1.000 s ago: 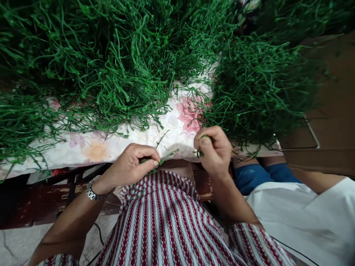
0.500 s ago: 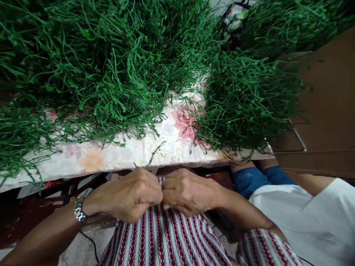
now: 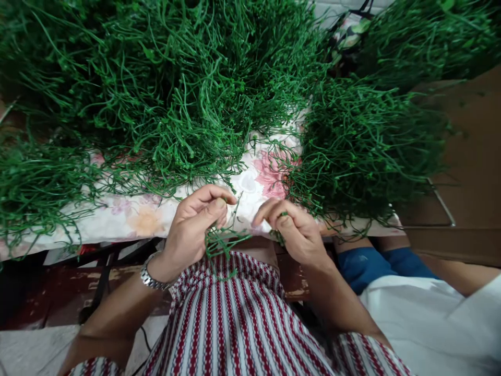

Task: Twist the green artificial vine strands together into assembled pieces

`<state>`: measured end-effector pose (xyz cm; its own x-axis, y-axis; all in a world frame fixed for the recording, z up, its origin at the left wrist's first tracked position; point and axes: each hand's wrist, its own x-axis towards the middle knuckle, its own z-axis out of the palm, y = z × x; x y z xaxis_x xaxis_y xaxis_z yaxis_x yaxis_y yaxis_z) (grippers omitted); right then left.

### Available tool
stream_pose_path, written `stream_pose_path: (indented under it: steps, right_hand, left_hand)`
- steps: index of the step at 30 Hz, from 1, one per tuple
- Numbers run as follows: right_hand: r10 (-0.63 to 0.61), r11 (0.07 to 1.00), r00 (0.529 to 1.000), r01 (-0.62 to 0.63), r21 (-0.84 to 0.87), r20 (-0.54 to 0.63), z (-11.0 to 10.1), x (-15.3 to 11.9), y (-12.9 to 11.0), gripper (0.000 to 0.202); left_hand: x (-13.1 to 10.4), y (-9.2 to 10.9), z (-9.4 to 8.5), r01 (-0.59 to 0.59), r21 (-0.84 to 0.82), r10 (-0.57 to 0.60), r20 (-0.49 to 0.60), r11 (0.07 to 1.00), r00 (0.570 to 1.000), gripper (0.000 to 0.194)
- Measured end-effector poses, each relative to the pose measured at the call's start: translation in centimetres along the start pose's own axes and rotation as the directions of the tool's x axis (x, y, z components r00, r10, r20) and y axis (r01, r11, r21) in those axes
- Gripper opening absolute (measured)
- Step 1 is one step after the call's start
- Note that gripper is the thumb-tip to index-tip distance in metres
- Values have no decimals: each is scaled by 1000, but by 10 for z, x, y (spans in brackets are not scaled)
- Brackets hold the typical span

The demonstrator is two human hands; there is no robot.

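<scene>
My left hand, with a metal watch at the wrist, is closed in a pinch over the table's front edge. Thin green stems, plastic-looking and branched, hang from its fingers above my lap. Apart from it on the right, my right hand has thumb and forefinger pressed together, and bits of green stem show at the fingertips and below them. A large heap of similar green stems covers the table behind my hands. A smaller pile lies to the right.
A floral cloth covers the table. At the right stands a brown cardboard box with a bent metal wire beside it. Another person in white clothing and blue shorts sits close on my right. A patterned bag is at the back.
My hands were closed together at my lap; now they are apart and raised toward the table edge. Green stems now show hanging from my left hand. The view has shifted slightly.
</scene>
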<state>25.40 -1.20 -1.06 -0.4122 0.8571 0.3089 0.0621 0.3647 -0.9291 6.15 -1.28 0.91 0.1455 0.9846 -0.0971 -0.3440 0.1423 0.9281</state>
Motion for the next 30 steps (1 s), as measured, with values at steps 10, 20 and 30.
stream_pose_path:
  steps: [10, 20, 30]
  right_hand:
    - [-285, 872, 949, 316, -373, 137, 27, -4, -1, 20]
    - [-421, 698, 905, 372, -612, 70, 40, -3, 14, 12]
    - [-58, 966, 992, 27, -258, -112, 30, 6, -14, 10]
  left_hand:
    - [10, 0, 6, -18, -151, -16, -222, 988, 975, 20]
    - [10, -20, 15, -114, 14, 114, -284, 993, 952, 27]
    - [-9, -12, -18, -673, 633, 603, 381, 382, 701, 25]
